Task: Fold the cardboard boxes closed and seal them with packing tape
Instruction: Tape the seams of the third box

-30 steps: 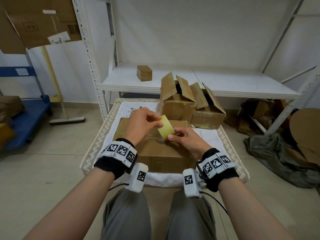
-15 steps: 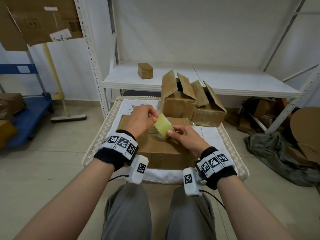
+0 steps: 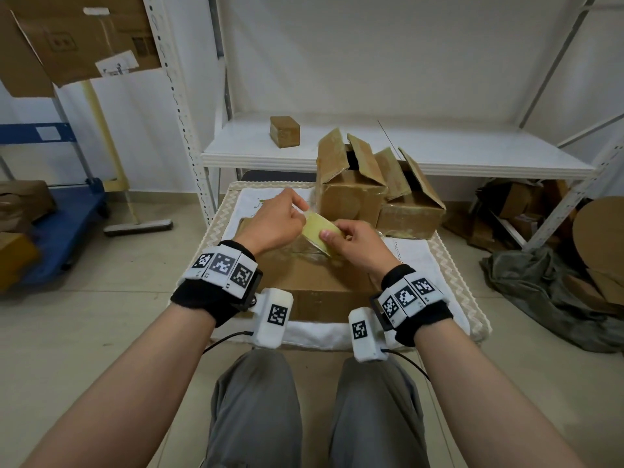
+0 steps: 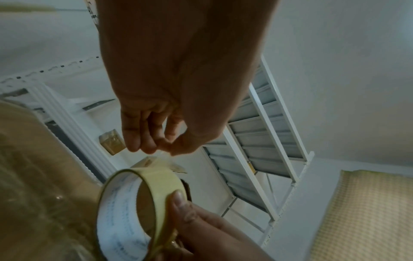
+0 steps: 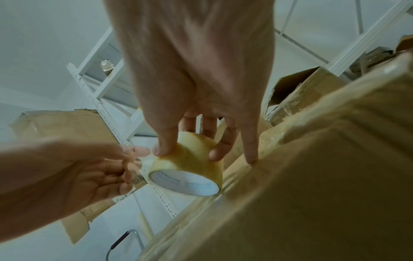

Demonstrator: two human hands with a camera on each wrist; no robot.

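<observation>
A closed cardboard box (image 3: 314, 282) lies on the small cloth-covered table (image 3: 435, 261) in front of me. Just above its top, my right hand (image 3: 351, 244) grips a pale yellow roll of packing tape (image 3: 319, 231) (image 5: 190, 169) (image 4: 143, 199) by its rim, thumb on one side and fingers on the other. My left hand (image 3: 280, 221) (image 4: 161, 141) is beside the roll and pinches the clear free end of the tape between thumb and fingertips. Two more boxes (image 3: 351, 190) with raised flaps stand at the table's far right.
A white metal shelf (image 3: 405, 146) behind the table carries a small taped box (image 3: 285, 131). A blue cart (image 3: 50, 224) with boxes stands at the left. Cardboard scraps and a dark cloth (image 3: 553, 292) lie on the floor at the right.
Both hands with the roll have moved slightly farther over the box top. The roll has tilted flatter, and my left fingers stay at the tape's end.
</observation>
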